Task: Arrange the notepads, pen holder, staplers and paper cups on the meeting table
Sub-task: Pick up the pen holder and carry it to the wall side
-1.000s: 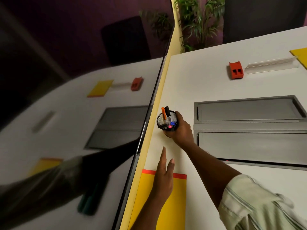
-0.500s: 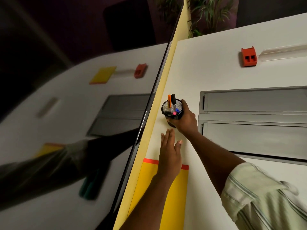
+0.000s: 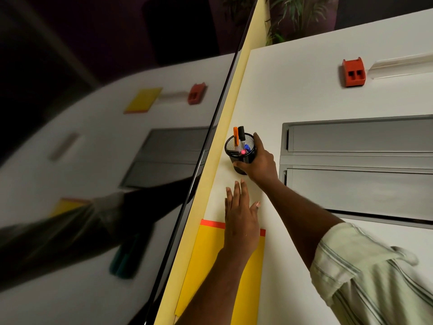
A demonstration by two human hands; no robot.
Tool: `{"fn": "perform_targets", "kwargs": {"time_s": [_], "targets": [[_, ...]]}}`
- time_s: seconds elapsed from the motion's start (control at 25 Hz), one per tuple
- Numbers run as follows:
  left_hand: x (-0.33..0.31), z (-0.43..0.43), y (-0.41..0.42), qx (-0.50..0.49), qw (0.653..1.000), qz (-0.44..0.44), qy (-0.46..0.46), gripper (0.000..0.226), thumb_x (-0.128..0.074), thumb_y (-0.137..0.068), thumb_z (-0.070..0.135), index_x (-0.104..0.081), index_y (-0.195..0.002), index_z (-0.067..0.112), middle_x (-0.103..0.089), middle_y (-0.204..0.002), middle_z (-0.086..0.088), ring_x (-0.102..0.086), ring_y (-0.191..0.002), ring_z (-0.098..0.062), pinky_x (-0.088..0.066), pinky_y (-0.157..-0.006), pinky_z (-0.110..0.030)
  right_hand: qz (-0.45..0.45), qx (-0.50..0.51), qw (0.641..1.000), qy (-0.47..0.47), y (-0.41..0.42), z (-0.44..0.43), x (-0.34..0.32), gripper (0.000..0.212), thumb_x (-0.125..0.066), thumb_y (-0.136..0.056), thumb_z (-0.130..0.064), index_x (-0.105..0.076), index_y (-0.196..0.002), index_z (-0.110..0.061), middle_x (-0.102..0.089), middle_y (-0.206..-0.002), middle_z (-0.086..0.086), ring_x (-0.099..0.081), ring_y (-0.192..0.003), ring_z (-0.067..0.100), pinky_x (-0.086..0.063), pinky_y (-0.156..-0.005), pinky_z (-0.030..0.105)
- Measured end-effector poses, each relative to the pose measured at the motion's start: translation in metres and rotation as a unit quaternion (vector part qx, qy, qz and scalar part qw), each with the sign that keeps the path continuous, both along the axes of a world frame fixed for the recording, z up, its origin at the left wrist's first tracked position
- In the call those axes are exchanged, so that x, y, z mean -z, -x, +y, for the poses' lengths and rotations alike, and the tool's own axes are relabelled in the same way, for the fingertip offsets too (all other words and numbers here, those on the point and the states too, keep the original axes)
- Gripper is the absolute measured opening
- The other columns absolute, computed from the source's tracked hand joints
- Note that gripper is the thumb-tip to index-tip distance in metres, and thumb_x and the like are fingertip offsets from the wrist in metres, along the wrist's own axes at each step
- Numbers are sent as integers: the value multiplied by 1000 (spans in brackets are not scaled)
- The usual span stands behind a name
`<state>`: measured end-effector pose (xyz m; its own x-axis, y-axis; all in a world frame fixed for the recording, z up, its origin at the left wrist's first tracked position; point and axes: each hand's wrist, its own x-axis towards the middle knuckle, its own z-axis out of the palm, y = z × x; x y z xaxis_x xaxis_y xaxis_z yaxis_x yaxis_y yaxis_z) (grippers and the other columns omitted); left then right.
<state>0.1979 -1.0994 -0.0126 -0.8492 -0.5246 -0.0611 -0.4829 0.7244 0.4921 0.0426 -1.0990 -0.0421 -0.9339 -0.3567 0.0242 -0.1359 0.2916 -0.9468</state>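
While the left hand (image 3: 242, 221) lies flat and open, right hand (image 3: 260, 164) apparently wrapped around pen holder (image 3: 240, 152).

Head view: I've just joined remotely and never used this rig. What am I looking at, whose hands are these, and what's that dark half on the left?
There is no machine here: a person wears one wide-angle camera on the head, looking down at their own bare hands. The right hand grips a black mesh pen holder with markers in it, close to the table's left edge. The left hand lies flat and open, holding nothing, partly over a yellow notepad. Farther away sit a red stapler and a clear plastic strip. The grey panels are set into the tabletop. The dark half is a glossy screen reflecting the same table.
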Motion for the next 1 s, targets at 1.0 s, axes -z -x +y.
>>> {"fn": "perform_targets", "kwargs": {"time_s": [1.0], "targets": [[-21, 55, -66, 10, 996, -35, -84, 69, -12, -90, 53, -9, -151, 20, -9, -160, 3, 4, -148, -18, -14, -121, -34, -82, -57, 984, -149, -91, 63, -30, 93, -72, -84, -18, -8, -151, -10, -40, -145, 16, -45, -130, 30, -40, -103, 38]]}}
